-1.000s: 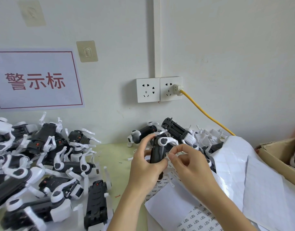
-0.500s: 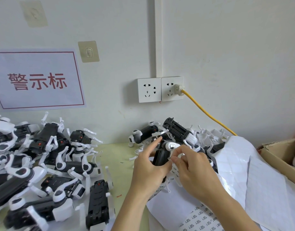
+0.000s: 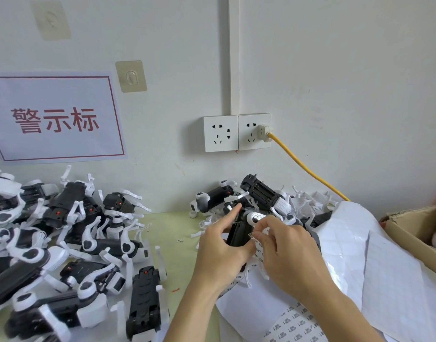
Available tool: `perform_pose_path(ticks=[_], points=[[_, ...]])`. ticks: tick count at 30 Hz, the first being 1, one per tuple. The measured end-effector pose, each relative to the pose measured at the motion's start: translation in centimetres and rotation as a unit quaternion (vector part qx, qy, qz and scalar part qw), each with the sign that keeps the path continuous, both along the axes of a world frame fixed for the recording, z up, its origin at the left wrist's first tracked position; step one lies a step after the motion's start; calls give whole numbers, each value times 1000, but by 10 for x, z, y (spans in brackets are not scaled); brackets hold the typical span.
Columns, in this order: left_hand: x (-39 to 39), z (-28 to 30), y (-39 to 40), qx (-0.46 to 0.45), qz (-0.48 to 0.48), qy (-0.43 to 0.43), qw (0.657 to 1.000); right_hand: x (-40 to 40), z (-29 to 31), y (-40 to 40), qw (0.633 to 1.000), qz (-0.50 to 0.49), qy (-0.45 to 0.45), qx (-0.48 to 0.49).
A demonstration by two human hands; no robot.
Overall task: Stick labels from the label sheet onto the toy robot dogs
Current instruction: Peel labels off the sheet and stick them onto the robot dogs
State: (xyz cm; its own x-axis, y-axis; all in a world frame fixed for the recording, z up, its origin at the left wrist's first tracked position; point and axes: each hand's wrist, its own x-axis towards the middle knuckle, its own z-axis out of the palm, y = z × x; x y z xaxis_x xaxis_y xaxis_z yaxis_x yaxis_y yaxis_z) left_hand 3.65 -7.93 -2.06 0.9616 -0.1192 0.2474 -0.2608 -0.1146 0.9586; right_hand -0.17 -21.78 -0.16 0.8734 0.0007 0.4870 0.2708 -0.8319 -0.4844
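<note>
The toy robot dog [image 3: 239,233], above the table's [image 3: 177,233] middle, is sitting lower in the left hand [image 3: 222,253] than 1 second ago. The right hand's [image 3: 288,250] fingers are now pinching 1 label [image 3: 252,234] against its body.

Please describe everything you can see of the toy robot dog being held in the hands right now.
The black plastic toy robot dog with white legs is held above the pale green table, roughly upright. A white rounded leg joint with a grey centre sits at its top. The left hand grips its body, forefinger extended along its side. The right hand presses a small white label against its black body. Its lower part is hidden behind both hands.
</note>
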Motion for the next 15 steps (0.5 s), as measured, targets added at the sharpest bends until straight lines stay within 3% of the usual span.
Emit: perform_pose_path(ticks=[15], points=[[-1,2,-1,1,8,5,1000,0,-1,2,1000,-12,-24,-10]])
